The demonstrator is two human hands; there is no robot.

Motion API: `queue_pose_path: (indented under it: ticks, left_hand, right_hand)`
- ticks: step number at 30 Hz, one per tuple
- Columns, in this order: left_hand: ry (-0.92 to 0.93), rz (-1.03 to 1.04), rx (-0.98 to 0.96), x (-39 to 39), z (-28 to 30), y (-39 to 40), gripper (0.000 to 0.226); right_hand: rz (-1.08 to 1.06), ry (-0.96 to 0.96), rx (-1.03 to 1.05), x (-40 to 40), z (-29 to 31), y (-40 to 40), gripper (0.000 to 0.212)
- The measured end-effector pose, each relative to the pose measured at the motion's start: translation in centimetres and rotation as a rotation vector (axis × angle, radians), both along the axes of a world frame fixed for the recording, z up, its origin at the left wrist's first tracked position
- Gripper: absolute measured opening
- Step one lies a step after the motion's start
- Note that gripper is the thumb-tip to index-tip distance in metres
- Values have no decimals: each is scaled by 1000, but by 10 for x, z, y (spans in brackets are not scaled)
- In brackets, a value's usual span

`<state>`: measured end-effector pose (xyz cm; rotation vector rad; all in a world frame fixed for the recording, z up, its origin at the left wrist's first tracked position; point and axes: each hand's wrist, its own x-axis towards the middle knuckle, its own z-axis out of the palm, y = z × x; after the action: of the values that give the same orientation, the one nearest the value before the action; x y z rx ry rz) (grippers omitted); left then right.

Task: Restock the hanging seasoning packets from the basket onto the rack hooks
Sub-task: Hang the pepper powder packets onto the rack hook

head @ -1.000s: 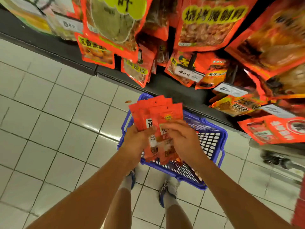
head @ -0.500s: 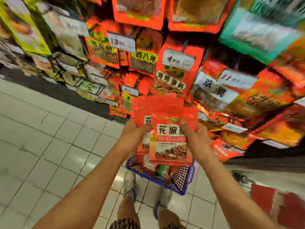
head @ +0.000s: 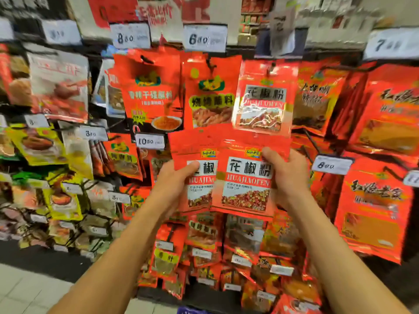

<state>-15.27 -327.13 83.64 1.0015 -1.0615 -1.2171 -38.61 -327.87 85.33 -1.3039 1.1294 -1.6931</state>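
Both hands are raised in front of the rack point(head: 317, 53), sharing a fanned bunch of red seasoning packets; the left hand point(head: 174, 184) grips the rear packets point(head: 192, 155), thumb pressed across the label; the right hand point(head: 288, 175) pinches the front packet point(head: 246, 184) at its right edge, thumb on the face, fingers behind; the bunch sits just below a matching packet on its hook point(head: 264, 98); white price tags point(head: 205, 38) line the top rail; a sliver of the blue basket point(head: 192, 311) shows at the bottom edge.
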Motion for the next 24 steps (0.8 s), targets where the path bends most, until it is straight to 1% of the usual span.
queue_pose_path:
  ticks: [5,8,9,12,13,16,20,24]
  left_hand:
    - [-44,61,-108,5,53,-11,12]
    - [-30,107,-146,11,74,-17,11]
    - [-43,126,-158,13,79,-18,10]
    - [-70,179,-204,19,92,-23,10]
    - [-70,191,-219,21,95,-24,11]
    - [-80,206,-253,25,101,-26,13]
    - [-123,202,-262,29,101,-32,11]
    - [-133,172,-277,24,100,-36,9]
  right_hand:
    - [-47,18,-102,-10,62,-10,22]
    - [-95,13,-110,-19,95,-24,13]
    - [-100,-1,-101,-22,105,-29,13]
    - [-147,23,-67,-27,126,-47,33]
    - [-147,40,-51,-27,130,-52,36]
    - [-154,105,-7,-25,135,-66,23]
    - [-218,108,26,-24,132,-80,19]
    - [-253,120,28,-22,135,-84,21]
